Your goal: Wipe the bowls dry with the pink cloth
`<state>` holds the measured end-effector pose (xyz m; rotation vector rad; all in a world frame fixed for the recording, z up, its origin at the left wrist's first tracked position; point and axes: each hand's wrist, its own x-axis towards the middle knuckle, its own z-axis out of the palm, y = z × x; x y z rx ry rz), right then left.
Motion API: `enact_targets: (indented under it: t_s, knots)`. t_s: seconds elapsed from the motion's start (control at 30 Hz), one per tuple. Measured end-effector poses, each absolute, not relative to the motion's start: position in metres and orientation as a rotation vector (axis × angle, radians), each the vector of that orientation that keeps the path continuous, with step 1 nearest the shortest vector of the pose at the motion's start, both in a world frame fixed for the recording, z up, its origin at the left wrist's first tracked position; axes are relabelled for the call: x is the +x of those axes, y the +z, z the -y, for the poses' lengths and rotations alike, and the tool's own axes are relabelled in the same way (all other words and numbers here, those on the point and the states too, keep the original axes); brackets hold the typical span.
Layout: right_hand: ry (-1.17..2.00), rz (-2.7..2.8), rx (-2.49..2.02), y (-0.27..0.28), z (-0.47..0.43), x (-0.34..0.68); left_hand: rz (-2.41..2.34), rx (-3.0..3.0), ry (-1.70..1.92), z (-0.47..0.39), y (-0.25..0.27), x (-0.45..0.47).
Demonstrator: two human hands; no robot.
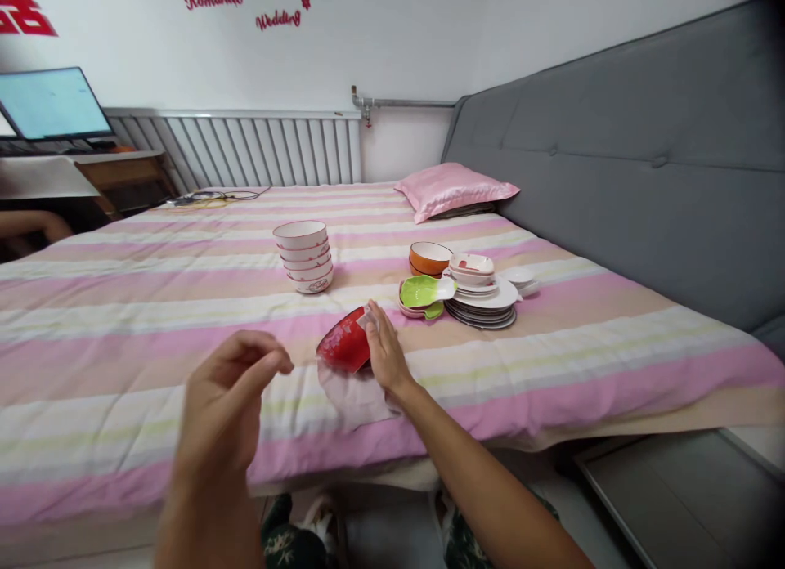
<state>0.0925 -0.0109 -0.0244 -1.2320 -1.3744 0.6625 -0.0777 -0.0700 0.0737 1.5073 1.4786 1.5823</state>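
Note:
A red bowl (344,342) with a pale floral pattern stands tilted near the front of the bed. My right hand (386,348) grips its right side, fingers stretched along it, with part of a thin pale cloth (352,401) between hand and bowl. The rest of that cloth spreads beneath the bowl on the sheet. My right thumb is hidden. Left of the bowl and apart from it, my left hand (230,389) is raised, its fingers curled and the thumb tip close to them. Nothing shows in it, and it is slightly blurred.
Beyond the red bowl is a stack of white bowls (307,262). To the right sit orange bowls (429,261), a green leaf-shaped dish (420,291) and stacked plates (484,314). A pink pillow (454,189) lies by the grey headboard (625,136). Another person's arm (33,223) shows at left.

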Motion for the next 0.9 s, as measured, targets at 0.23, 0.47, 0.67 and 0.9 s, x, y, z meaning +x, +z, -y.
enact_targets:
  t_s: [0.23, 0.47, 0.67, 0.9]
  knots:
    - [0.642, 1.369, -1.222, -0.026, 0.008, 0.092, -1.708, 1.497, 1.236, 0.027, 0.014, -0.07]
    - [0.651, 1.356, -1.207, -0.028, 0.008, 0.094, -1.521, 1.734, 0.995, 0.021, -0.004, -0.059]
    - [0.7, 1.303, -1.172, -0.033, 0.004, 0.095, -1.625, 1.922, 0.926, 0.028, 0.001, -0.053]
    - [0.683, 1.335, -1.17, -0.031, 0.004, 0.096, -1.799, 2.118, 0.827, 0.037, 0.002, -0.037]
